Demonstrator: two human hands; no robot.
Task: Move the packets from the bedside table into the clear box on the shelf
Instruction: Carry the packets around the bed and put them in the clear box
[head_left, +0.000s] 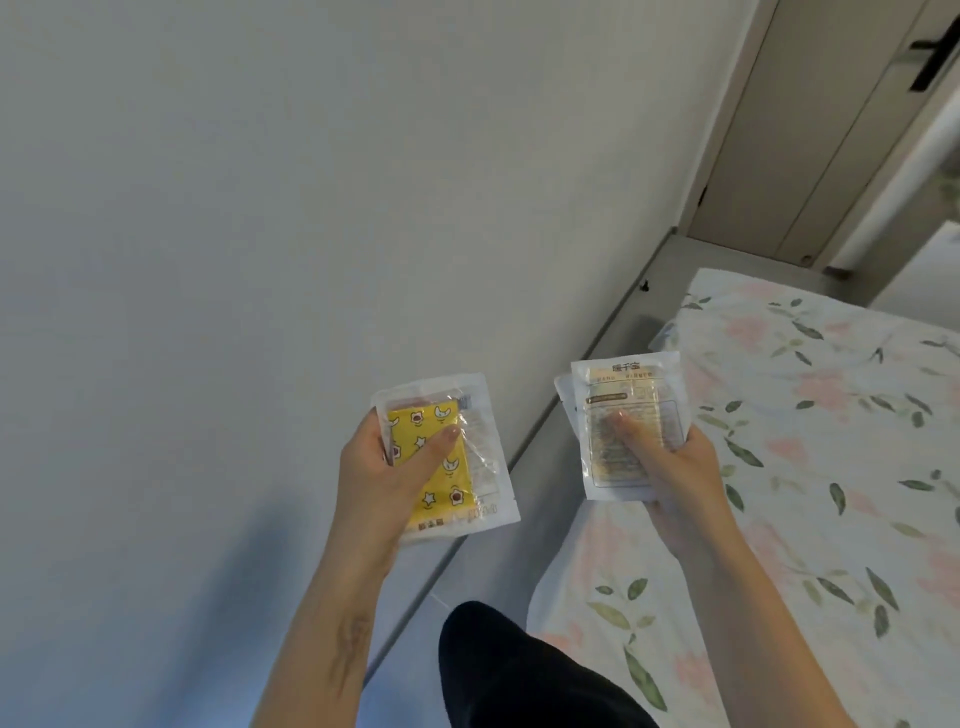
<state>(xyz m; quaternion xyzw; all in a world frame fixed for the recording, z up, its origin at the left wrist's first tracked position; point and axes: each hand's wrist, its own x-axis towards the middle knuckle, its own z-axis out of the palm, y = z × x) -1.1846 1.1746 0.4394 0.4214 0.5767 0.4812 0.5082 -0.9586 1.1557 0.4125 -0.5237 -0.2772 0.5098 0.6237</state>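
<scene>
My left hand (387, 478) grips a small stack of packets; the top one is a yellow packet (457, 478) with a star and moon print in a clear wrapper. My right hand (670, 457) holds another stack, topped by a pale packet (626, 415) with printed text, thumb pressed on its face. Both stacks are held in the air in front of a plain white wall. The bedside table, the shelf and the clear box are out of view.
A bed (810, 441) with a floral sheet fills the right side. A grey floor strip (597, 353) runs between the wall and the bed. A door (810, 130) with a dark handle stands at the far right. My dark-clothed leg (514, 670) shows below.
</scene>
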